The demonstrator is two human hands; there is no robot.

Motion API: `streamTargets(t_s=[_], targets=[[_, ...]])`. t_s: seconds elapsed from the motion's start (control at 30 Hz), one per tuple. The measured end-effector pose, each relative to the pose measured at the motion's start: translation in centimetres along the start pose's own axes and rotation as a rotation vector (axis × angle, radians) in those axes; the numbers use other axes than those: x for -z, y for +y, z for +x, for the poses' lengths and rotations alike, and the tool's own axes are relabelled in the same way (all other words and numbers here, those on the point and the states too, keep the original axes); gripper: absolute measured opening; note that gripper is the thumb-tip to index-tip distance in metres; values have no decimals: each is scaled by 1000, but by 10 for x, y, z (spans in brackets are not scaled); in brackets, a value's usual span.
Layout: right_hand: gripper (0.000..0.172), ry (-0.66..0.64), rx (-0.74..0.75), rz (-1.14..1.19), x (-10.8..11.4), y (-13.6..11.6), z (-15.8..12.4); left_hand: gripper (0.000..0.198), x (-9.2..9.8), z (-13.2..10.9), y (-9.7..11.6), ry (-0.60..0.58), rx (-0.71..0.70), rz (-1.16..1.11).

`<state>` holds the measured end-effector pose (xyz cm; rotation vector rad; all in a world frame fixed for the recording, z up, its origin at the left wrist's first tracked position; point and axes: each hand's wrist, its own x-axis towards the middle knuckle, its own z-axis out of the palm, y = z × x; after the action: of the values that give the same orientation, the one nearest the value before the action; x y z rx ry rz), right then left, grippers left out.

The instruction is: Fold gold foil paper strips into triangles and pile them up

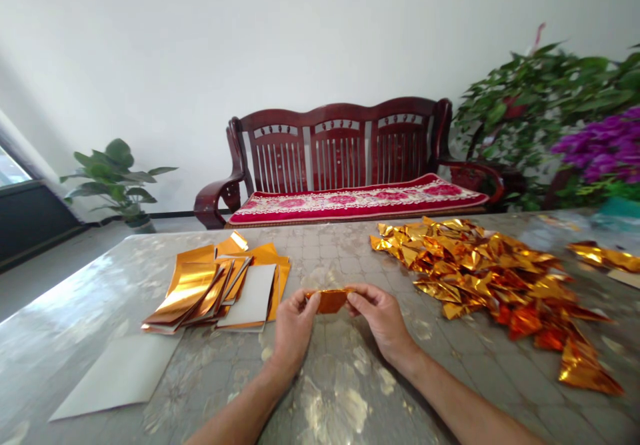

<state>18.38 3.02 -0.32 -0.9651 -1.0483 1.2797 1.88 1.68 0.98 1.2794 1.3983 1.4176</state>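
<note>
A small folded piece of gold foil paper point(332, 300) is pinched between both hands just above the table point(350, 391). My left hand point(293, 328) grips its left end with thumb and fingers closed. My right hand point(381, 315) holds its right end in the same pinch. To the left lies a fanned stack of flat gold foil sheets point(220, 285), some turned white side up. To the right sits a heap of folded gold foil pieces point(495, 278).
One white sheet point(120, 375) lies near the table's front left edge. More gold foil point(605, 258) rests at the far right. Behind the table stand a dark wooden bench with a red cushion point(345, 165), a potted plant point(117, 181) and flowering plants point(565, 118).
</note>
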Motion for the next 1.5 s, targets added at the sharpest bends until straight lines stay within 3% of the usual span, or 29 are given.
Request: streamTargets(t_s=[0.47, 0.67, 0.93, 1.13, 1.3, 1.5], targets=[[32, -42, -18, -94, 3, -2, 0, 31, 4, 4, -11, -80, -44, -39], [36, -9, -24, -76, 3, -2, -1, 26, 16, 9, -18, -248, -200, 35], [33, 17, -13, -76, 1, -4, -1, 21, 19, 5, -7, -290, -323, 159], [33, -89, -38, 17, 1, -3, 0, 23, 17, 6, -11, -243, -263, 96], [43, -202, -105, -38, 4, -7, 0, 23, 18, 4, -5, -263, -270, 70], [31, -378, -182, -174, 9, -16, -2, 23, 19, -1, 1, -288, -317, 89]])
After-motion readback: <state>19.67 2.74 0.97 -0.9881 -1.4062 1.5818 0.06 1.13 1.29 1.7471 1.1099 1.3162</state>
